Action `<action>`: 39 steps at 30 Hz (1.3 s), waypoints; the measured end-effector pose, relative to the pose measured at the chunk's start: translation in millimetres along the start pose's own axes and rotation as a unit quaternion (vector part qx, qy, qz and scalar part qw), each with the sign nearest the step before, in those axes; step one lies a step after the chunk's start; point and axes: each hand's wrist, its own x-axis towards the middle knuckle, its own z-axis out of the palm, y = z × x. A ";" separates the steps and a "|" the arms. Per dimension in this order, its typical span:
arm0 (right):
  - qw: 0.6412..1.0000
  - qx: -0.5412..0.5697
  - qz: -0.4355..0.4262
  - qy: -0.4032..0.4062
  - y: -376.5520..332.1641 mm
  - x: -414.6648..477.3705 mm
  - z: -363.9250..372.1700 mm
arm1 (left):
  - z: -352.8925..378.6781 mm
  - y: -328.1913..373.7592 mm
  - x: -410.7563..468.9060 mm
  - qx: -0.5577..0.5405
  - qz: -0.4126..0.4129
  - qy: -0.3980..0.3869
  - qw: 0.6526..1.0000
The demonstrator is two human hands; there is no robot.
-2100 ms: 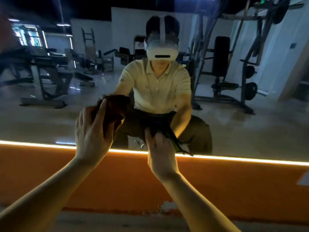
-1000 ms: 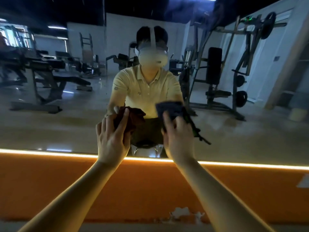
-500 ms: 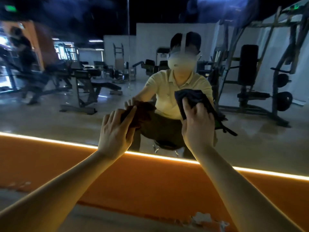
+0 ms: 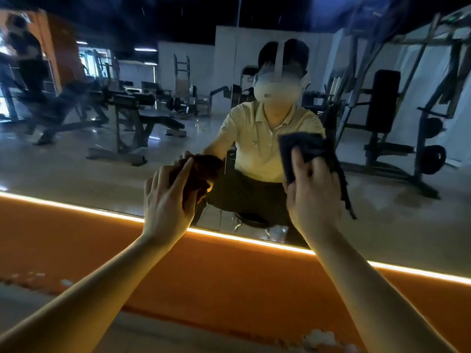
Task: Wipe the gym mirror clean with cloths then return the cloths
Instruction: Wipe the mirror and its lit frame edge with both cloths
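A large gym mirror (image 4: 107,174) fills the wall ahead, above a glowing light strip. My left hand (image 4: 165,202) presses a bunched brown cloth (image 4: 204,169) flat against the glass low down. My right hand (image 4: 312,197) holds a dark blue-black cloth (image 4: 303,146) against the mirror, a little higher and to the right, with a loose strip hanging down its right side. Both arms reach forward from the bottom of the view. The mirror shows a crouching person in a pale yellow shirt.
Below the mirror runs a bright light strip (image 4: 254,242) over an orange wall base (image 4: 229,276). Pale crumbled debris (image 4: 318,340) lies by the floor edge. Reflected benches and weight racks appear in the glass.
My right hand has slid its dark cloth upward and rightward on the glass. My left hand moved right and down with the brown cloth. My view swung left.
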 end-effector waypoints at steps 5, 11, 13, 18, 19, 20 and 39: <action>0.998 0.036 -0.031 -0.042 -33.7 -26.7 15.5 | 17.9 2.4 4.2 -0.018 0.013 0.009 1.000; 0.958 0.023 -0.254 -0.134 -65.8 -71.4 41.1 | 15.1 -21.5 13.2 -0.020 0.113 0.007 0.993; 0.989 0.059 -0.118 -0.071 -64.9 -32.1 33.4 | 14.7 -27.0 16.6 -0.021 0.131 0.002 0.991; 0.998 -0.003 0.058 0.025 -49.6 30.2 18.9 | 13.2 -29.2 22.8 -0.022 0.139 0.003 0.990; 0.997 -0.014 0.072 0.029 -57.2 29.2 20.8 | 12.0 -30.7 25.1 -0.023 0.134 0.005 0.991; 0.998 -0.006 0.056 0.011 -68.4 20.6 25.1 | 10.6 -32.9 28.2 -0.025 0.124 0.008 0.992; 0.988 0.013 -0.137 -0.076 -138.5 -8.3 49.6 | -11.9 -96.2 48.6 -0.017 0.132 0.047 0.990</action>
